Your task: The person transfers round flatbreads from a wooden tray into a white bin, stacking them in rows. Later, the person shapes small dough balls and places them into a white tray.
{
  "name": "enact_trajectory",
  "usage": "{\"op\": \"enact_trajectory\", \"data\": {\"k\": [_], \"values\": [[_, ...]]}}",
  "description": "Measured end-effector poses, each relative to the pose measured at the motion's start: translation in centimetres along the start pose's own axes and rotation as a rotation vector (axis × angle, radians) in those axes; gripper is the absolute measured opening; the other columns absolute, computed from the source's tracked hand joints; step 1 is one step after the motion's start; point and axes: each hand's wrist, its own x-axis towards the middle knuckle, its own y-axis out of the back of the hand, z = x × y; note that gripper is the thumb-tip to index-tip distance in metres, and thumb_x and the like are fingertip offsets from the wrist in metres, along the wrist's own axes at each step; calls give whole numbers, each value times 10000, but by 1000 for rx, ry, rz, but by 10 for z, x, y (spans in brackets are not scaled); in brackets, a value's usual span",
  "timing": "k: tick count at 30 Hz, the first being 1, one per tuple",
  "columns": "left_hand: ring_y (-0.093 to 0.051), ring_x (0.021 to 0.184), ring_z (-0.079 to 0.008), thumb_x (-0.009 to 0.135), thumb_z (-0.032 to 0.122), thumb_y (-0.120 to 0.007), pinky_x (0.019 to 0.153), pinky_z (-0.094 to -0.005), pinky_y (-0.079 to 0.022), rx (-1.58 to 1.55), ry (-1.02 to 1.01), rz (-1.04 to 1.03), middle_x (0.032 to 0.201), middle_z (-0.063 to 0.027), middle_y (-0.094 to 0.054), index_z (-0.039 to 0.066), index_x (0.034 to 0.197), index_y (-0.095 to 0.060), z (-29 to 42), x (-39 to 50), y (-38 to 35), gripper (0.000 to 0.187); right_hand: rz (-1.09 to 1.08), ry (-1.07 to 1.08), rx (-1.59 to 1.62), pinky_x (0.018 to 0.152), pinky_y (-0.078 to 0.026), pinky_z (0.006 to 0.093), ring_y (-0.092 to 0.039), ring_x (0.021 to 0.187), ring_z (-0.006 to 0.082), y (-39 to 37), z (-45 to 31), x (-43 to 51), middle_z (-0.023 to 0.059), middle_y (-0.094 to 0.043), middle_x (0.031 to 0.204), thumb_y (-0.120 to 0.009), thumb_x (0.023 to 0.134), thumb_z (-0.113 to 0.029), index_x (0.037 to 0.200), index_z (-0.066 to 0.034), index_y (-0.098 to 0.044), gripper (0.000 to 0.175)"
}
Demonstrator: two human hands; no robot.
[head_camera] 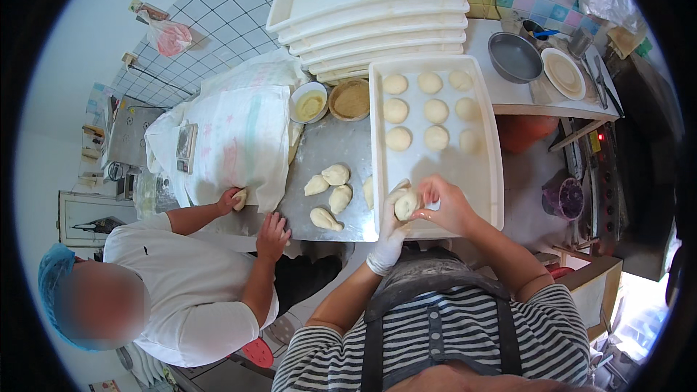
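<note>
In my left hand (391,228), which wears a thin whitish glove, rests a piece of dough (406,206) with a dimpled, gathered top. My bare right hand (447,206) works at the dough's right side, its thumb pressed to the edge and its fingers curled above. Both hands are over the near end of a white plastic tray (463,174). Farther up the tray sit smooth round dough balls (436,111) in rows of three. Left of the tray, several uneven dough lumps (340,199) lie on the metal table (313,147).
A co-worker (190,283) at the left handles dough beside a cloth-covered mound (239,136) bearing a small scale (186,141). Behind stand a bowl of yellowish contents (310,104), a brown-filled bowl (349,99) and stacked trays (375,16). A grey basin (515,57) sits at right.
</note>
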Motion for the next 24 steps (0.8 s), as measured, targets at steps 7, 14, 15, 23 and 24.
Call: {"op": "enact_trajectory", "data": {"k": [7, 14, 15, 23, 24], "values": [[-396, 1248, -274, 946, 253, -506, 1048, -373, -327, 728, -222, 420, 1238, -162, -499, -5, 1260, -462, -3, 8, 66, 409, -158, 385, -443, 993, -401, 392, -496, 1167, 310, -34, 39, 53, 166, -472, 1287, -731, 739, -176, 1321, -119, -458, 646], [-501, 1149, -351, 823, 148, -626, 976, -412, -409, 866, 299, 144, 1247, -216, -491, 20, 1332, -414, -66, 23, 142, 566, 4, 466, -590, 1038, -349, 403, -351, 1303, 335, -47, 90, 84, 153, -344, 1427, -641, 818, -123, 1321, -111, -451, 539], [-495, 1154, -372, 796, 157, -651, 972, -422, -413, 1025, 247, 45, 1245, -230, -486, 22, 1334, -413, -75, 24, 141, 603, -9, 426, -441, 1033, -355, 403, -367, 1291, 338, -44, 92, 82, 157, -364, 1411, -637, 822, -116, 1324, -106, -445, 538], [-478, 1145, -414, 764, 230, -669, 943, -466, -435, 1321, 380, -180, 1276, -237, -450, 86, 1362, -372, -117, 65, 127, 683, 113, 250, -351, 988, -401, 394, -460, 1193, 355, -50, 93, 72, 155, -475, 1311, -665, 790, -112, 1295, -60, -454, 551], [-562, 1033, -409, 777, 212, -662, 865, -449, -478, 1285, 361, -163, 1219, -277, -488, 35, 1277, -454, -119, 66, 128, 570, 85, 279, -460, 977, -403, 404, -475, 1173, 338, -54, 94, 73, 138, -490, 1292, -702, 751, -135, 1294, -53, -457, 601]]}}
